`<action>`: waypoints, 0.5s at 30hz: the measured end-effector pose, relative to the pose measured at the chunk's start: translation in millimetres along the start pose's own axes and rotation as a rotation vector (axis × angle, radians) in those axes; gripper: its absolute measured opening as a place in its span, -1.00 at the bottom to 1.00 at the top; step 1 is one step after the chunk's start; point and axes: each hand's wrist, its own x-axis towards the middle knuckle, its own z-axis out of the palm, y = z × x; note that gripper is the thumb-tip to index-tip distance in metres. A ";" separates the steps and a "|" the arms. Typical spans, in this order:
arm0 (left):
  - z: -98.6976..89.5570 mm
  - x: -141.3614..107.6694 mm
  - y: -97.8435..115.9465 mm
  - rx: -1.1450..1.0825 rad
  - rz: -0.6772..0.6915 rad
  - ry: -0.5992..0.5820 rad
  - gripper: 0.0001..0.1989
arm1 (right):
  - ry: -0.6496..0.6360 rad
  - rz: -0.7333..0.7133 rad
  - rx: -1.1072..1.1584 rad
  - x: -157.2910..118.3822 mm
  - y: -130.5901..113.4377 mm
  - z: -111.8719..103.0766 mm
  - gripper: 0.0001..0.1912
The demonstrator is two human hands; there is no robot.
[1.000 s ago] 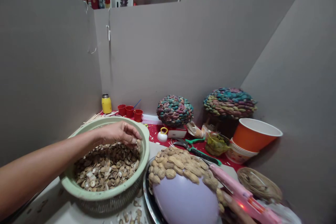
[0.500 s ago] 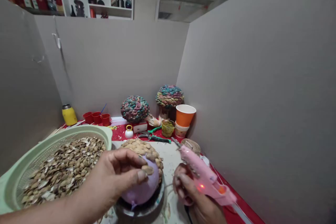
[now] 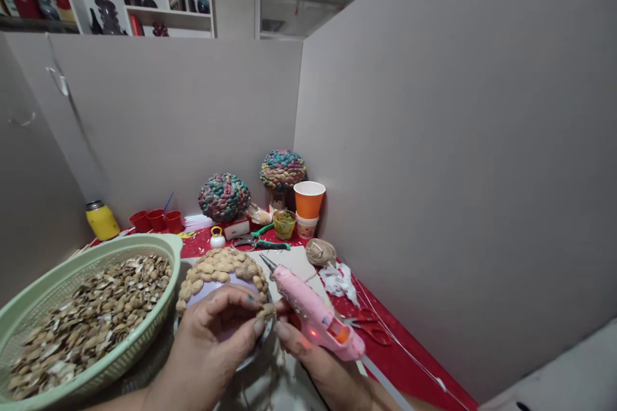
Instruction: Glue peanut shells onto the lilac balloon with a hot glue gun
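My left hand point(image 3: 212, 337) pinches a peanut shell point(image 3: 267, 311) between thumb and forefinger. The pink hot glue gun point(image 3: 308, 302) rests in my right hand point(image 3: 313, 353), its nozzle pointing up and to the left and a small light glowing on its body. The right thumb and fingertips meet the same shell from the other side. Just behind my left hand is a lavender balloon point(image 3: 202, 292), partly covered by rows of peanut shells point(image 3: 224, 262). It sits in a bowl that my hands mostly hide.
At left stands a green colander point(image 3: 172, 253) of shells. Behind are pliers point(image 3: 263, 244), coloured shell-covered balls point(image 3: 224, 198), an orange cup point(image 3: 308, 202) and red cups point(image 3: 155, 218). Twine point(image 3: 321, 252), white tissue point(image 3: 340, 282) and scissors point(image 3: 376, 329) lie right. Grey panels enclose the table.
My hands have come together, so the right fingertips now meet the shell held by the left. The view has turned right, bringing the scissors and tissue into fuller sight.
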 end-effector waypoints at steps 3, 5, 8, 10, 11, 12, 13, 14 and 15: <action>-0.4 -1.2 -3.0 0.019 0.012 -0.032 -0.89 | 0.009 0.001 -0.044 0.9 -6.7 1.6 -0.65; -0.6 -2.1 -3.7 0.048 0.031 -0.042 -0.89 | -0.022 -0.031 -0.080 2.0 -11.1 2.9 -0.70; -1.6 -2.9 -2.9 0.121 0.063 -0.064 -0.91 | -0.074 -0.071 -0.118 3.5 -17.4 5.9 -0.72; -2.7 -3.1 -0.5 0.229 0.090 -0.089 -0.93 | -0.066 -0.088 -0.129 3.7 -20.7 8.2 -0.71; -3.2 -3.2 1.4 0.292 0.104 -0.097 -0.93 | -0.061 -0.092 -0.135 3.5 -22.0 9.2 -0.71; -3.6 -3.2 3.5 0.344 0.113 -0.103 -0.92 | -0.063 -0.087 -0.136 3.3 -23.1 10.0 -0.72; -3.8 -3.1 5.8 0.374 0.108 -0.106 -0.91 | -0.074 -0.077 -0.132 3.0 -23.9 10.4 -0.73; -3.8 -3.0 8.2 0.373 0.088 -0.105 -0.89 | -0.088 -0.067 -0.124 2.8 -24.5 10.6 -0.73; -3.6 -2.7 10.4 0.342 0.050 -0.106 -0.86 | -0.101 -0.062 -0.116 2.7 -24.9 10.5 -0.74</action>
